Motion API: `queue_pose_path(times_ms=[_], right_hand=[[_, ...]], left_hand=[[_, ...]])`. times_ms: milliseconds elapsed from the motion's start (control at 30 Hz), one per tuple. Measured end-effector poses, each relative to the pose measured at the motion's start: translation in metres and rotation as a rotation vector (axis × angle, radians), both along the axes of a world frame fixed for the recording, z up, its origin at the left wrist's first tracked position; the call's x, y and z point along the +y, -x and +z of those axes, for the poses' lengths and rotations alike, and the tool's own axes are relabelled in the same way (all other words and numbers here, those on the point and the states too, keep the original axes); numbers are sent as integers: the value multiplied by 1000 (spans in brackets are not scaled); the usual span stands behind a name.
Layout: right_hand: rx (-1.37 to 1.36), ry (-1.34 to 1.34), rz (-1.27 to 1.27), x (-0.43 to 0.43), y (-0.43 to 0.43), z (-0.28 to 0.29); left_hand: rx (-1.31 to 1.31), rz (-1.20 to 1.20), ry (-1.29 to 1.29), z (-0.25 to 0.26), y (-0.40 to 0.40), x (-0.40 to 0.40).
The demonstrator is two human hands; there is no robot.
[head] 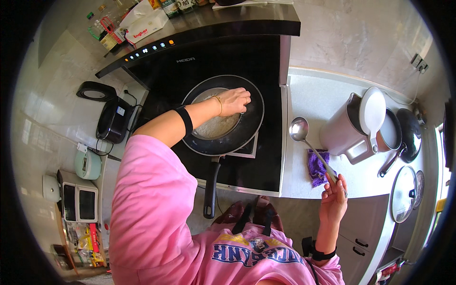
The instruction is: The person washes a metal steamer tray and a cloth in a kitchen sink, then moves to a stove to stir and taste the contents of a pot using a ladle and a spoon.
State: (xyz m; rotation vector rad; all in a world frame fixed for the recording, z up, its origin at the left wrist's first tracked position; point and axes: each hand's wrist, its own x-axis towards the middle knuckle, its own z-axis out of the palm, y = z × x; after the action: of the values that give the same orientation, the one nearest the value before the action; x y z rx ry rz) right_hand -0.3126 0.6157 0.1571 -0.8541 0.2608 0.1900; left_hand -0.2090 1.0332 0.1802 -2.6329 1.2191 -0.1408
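My left hand (pixel 235 101) reaches over a black frying pan (pixel 253 124) on the cooktop. Its fingers curl down at the right rim of a round metal dish (pixel 210 137) inside the pan; the fingertips are hidden. Pale, lumpy food (pixel 215 125) covers the dish's bottom, partly behind my forearm. The pan's black handle points toward me. Over the front edge of the right counter, my right hand (pixel 334 194) holds the handle end of a metal ladle (pixel 298 129). The ladle's shaft crosses above a purple cloth (pixel 318 167), its bowl toward the cooktop.
A grey pitcher (pixel 343 126) with a raised white lid stands right of the ladle, before a pot (pixel 391 130) and a dark pan (pixel 409 135). Glass lids (pixel 404 194) lean at the counter's right end. A range hood (pixel 210 34) overhangs behind. A black appliance (pixel 113 119) sits left.
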Motion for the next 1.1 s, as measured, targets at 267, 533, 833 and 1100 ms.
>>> queue_pose_path(times_ms=[267, 533, 833, 1100], right_hand=[[4, -16, -37, 8, -4, -8], [14, -6, -77, 34, 13, -1], [-22, -5, -69, 54, 36, 5], [-61, 18, -41, 67, 52, 11]], left_hand=[[1, -140, 10, -2, -16, 6], [-155, -244, -39, 16, -17, 12], [-219, -122, -98, 50, -10, 51], [-180, 42, -81, 73, 3, 70]])
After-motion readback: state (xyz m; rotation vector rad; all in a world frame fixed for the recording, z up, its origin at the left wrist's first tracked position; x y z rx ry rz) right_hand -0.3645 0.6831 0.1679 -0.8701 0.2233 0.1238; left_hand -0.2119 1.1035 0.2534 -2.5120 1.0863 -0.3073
